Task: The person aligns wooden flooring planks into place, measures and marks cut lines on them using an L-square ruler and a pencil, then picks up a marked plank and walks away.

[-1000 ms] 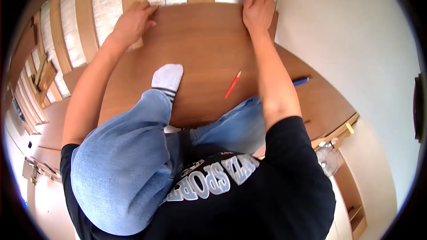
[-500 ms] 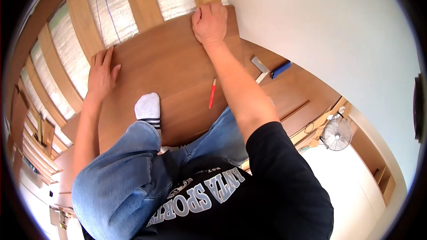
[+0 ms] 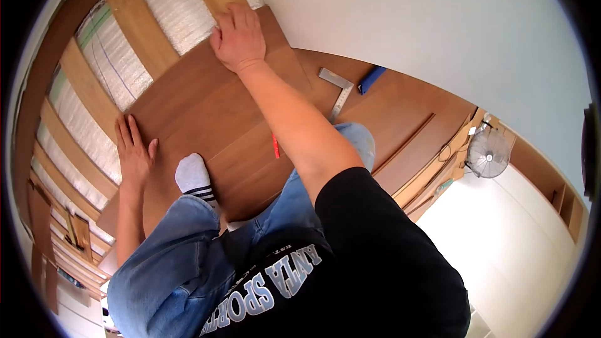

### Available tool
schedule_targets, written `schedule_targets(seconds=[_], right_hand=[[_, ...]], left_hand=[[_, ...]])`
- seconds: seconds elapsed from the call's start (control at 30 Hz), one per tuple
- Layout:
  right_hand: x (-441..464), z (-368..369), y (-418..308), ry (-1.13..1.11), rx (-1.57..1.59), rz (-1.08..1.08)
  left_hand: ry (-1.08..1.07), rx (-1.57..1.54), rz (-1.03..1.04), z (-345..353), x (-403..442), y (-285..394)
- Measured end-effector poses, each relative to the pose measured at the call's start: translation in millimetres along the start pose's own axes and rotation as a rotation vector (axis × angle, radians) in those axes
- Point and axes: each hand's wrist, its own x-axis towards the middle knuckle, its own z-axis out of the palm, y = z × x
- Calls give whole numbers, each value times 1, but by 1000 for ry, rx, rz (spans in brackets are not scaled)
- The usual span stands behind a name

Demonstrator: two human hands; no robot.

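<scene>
My left hand point(image 3: 133, 153) lies on the left part of a brown wood floorboard point(image 3: 200, 100), its fingers spread at the board's far edge. Farther right along that edge rests my right hand point(image 3: 241, 39), fingers stretched out flat near the board's end, thumb apart. Part of a red pencil point(image 3: 276, 146) shows on the boards beside my right forearm, which hides the rest. A metal try square point(image 3: 342, 92) and a blue-handled tool point(image 3: 372, 79) lie on the floor to the right, near the wall.
Wooden battens point(image 3: 143, 19) with silvery sheeting point(image 3: 178, 9) between them run beyond the boards. A pale wall point(image 3: 400, 12) rises at right. A thin wood strip point(image 3: 404, 145) lies on the floor, and a fan point(image 3: 489, 153) stands farther right. My socked foot point(image 3: 193, 174) presses on the boards.
The view has turned and shifted, so the boards and tools sit differently in it. My right hand's fingers have straightened from a curled pose. Both hands stay at the board's far edge.
</scene>
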Motion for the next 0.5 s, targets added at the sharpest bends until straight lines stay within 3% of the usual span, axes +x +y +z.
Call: schedule_targets(seconds=[0.23, 0.3, 0.37, 0.5], right_hand=[[-25, -25, -12, -196, -19, 1], [-35, -36, -5, -271, -5, -10], [-62, -49, -2, -328, -121, -172], [-86, -106, 41, -558, 41, -241]], left_hand=[[-123, 58, 29, -5, -49, 13], [-267, 101, -9, -6, -66, 17], [-345, -20, -84, -9, -88, 20], [-410, -18, -65, -8, -141, 20]])
